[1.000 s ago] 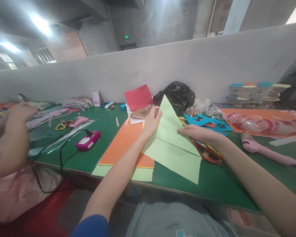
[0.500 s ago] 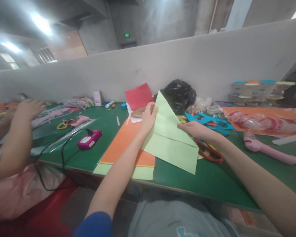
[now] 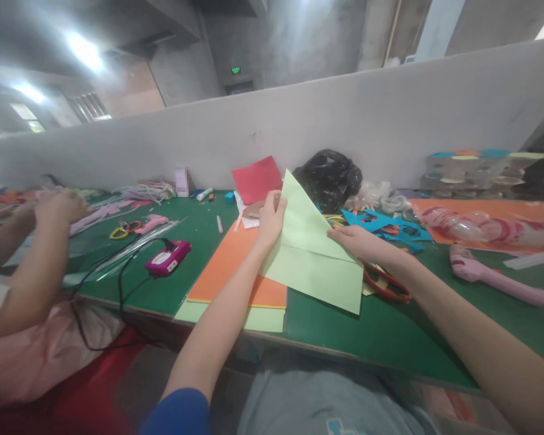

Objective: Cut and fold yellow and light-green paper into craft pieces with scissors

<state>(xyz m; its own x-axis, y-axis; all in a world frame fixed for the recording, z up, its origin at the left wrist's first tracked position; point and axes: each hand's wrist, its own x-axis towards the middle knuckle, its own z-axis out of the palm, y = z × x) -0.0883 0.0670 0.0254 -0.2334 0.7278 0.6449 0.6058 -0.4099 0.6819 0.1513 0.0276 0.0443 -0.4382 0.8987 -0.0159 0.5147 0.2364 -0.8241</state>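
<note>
A light green sheet of paper (image 3: 317,266), folded over at the top into a slanting point, is held up above the table. My left hand (image 3: 271,220) grips its left edge near the top, fingers closed on it. On the slanting right edge, my right hand (image 3: 351,238) pinches the paper between thumb and fingers. A crease runs across the sheet below the folded flap. Beneath and to the left lies a stack of orange paper (image 3: 222,266) with green sheets (image 3: 263,319) showing under its front edge. Orange-handled scissors (image 3: 387,284) lie partly hidden under my right wrist.
Behind are a red sheet (image 3: 257,179) and a black plastic bag (image 3: 330,178). Blue paper scraps (image 3: 385,225) and a pink glue gun (image 3: 498,278) lie to the right. Leftward sit a purple power socket (image 3: 167,258) with a cable and a co-worker's hands (image 3: 63,206).
Both hands keep hold of the green paper, which has tilted very slightly. The whole view has shifted a little, and the co-worker's hands have moved slightly.
</note>
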